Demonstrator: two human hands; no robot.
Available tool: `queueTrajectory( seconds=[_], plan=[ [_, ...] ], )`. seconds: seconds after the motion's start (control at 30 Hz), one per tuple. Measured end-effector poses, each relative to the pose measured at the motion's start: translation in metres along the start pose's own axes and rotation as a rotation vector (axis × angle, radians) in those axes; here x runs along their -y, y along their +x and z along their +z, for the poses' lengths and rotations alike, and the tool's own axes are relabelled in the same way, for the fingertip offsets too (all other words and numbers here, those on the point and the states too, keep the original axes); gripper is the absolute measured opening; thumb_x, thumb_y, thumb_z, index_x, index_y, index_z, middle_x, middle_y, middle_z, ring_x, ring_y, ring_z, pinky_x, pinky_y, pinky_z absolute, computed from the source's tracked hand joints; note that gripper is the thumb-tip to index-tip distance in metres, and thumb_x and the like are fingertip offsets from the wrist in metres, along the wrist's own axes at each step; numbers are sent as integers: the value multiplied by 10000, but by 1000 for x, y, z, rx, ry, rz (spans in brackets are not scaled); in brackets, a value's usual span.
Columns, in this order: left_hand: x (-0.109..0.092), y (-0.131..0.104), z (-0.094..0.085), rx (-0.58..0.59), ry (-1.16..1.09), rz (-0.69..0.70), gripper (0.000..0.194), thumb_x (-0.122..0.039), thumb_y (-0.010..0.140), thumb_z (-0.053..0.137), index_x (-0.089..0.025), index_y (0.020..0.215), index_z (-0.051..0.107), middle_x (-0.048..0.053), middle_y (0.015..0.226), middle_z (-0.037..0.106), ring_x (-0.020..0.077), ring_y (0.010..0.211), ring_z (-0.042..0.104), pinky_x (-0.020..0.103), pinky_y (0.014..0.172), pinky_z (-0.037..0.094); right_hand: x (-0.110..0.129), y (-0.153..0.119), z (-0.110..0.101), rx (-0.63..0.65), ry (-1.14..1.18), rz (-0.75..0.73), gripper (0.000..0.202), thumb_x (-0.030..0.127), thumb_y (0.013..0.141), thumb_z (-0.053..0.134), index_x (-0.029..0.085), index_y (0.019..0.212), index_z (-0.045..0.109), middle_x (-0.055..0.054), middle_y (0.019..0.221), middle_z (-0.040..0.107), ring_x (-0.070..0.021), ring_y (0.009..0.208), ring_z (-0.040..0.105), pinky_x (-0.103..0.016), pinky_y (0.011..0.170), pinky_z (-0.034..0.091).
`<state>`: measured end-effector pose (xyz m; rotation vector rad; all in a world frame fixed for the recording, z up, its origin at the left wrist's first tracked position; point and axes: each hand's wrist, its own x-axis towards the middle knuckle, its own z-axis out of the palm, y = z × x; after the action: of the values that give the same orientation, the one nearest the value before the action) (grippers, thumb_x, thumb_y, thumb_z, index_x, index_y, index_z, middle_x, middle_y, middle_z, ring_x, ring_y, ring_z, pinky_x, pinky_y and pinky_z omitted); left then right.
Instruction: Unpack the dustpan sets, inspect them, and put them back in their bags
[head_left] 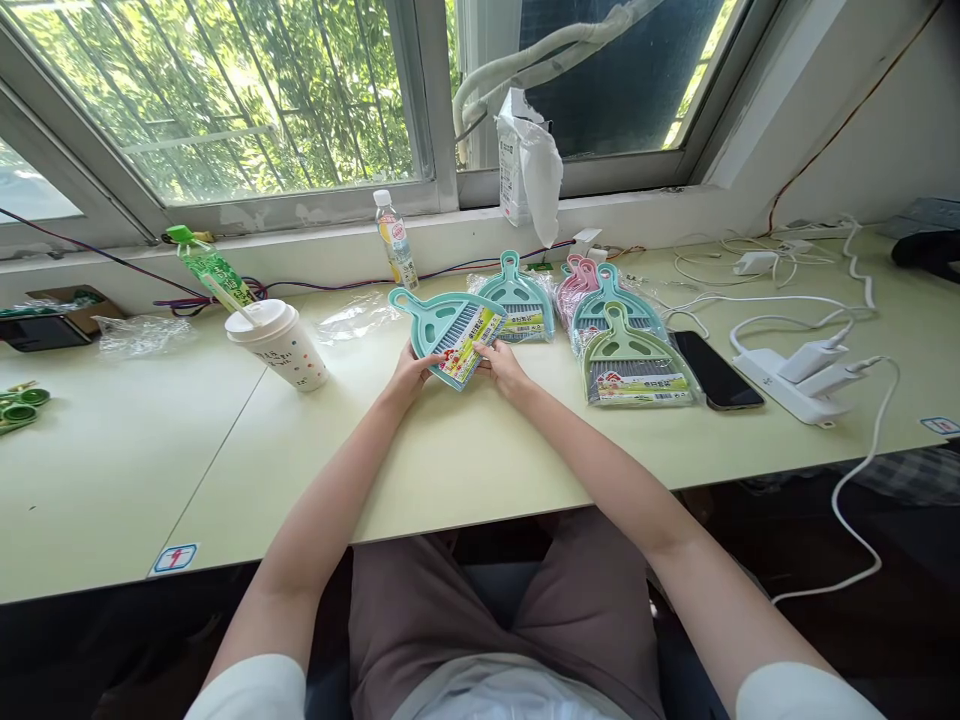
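A teal mini dustpan and brush set (450, 335) with a printed label is held tilted just above the table, its handle pointing to the upper left. My left hand (411, 374) is closed on its lower left edge. On the label side, my right hand (504, 366) grips the right edge with the thumb on top. Behind it lies another teal dustpan set (517, 300) in clear plastic. To the right, a green dustpan set (634, 365) overlaps a teal one (611, 305) and a pink one (576, 283), all with clear wrapping about them.
A white lidded cup with a straw (281, 345) stands on the left, near a green bottle (214, 270). A clear bottle (396, 240) leans by the wall. A black phone (718, 370), a white power strip (787, 385) and cables occupy the right. Green scissors (22, 408) lie far left.
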<state>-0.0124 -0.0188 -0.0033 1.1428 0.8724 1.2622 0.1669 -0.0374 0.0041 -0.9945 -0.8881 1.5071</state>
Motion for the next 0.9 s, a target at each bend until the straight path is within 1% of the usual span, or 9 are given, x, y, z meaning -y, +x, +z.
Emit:
queueTrajectory(
  seconds=[0.17, 0.33, 0.5, 0.63, 0.77, 0.9],
  plan=[
    [-3, -2, 2, -11, -15, -40, 742, -173, 560, 845, -187, 1237, 540, 78, 1083, 699, 279, 1042, 696, 401, 895, 603, 2, -1, -2, -7, 31, 16, 50, 147, 915, 582, 186, 941, 568, -50, 932, 765, -162, 798, 743, -331, 795, 630],
    [-7, -4, 4, 24, 2, -45, 687, -222, 646, 815, -201, 1271, 531, 89, 1108, 701, 279, 1047, 697, 418, 917, 599, 0, -1, -2, -37, 49, 2, 44, 137, 916, 578, 180, 924, 581, -51, 924, 767, -166, 828, 745, -315, 791, 630],
    [-6, -4, 3, 22, -2, -49, 751, -142, 596, 803, -205, 1288, 517, 87, 1118, 700, 286, 1074, 688, 426, 934, 592, -1, 1, -2, -45, 38, 1, 47, 133, 913, 583, 180, 916, 577, -50, 937, 764, -158, 798, 742, -308, 767, 632],
    [-4, -2, 2, 20, 8, -49, 758, -143, 587, 802, -197, 1285, 509, 88, 1112, 700, 287, 1074, 686, 424, 930, 593, 0, 0, -2, -47, 18, 11, 57, 153, 903, 610, 185, 935, 575, -45, 942, 761, -149, 764, 734, -302, 764, 627],
    [-1, 0, 0, 23, 8, -42, 745, -163, 588, 812, -197, 1271, 514, 88, 1109, 700, 293, 1074, 686, 435, 931, 591, 1, -1, -2, -20, 6, 19, 44, 178, 937, 556, 188, 977, 570, -42, 968, 759, -131, 738, 725, -286, 766, 621],
    [0, 2, -2, 27, 13, -40, 721, -180, 592, 818, -197, 1252, 528, 92, 1097, 701, 305, 1072, 687, 451, 929, 591, 2, -1, -4, 31, 17, 10, 106, 261, 940, 571, 196, 1025, 573, -52, 994, 758, -145, 753, 729, -298, 756, 625]
  ],
)
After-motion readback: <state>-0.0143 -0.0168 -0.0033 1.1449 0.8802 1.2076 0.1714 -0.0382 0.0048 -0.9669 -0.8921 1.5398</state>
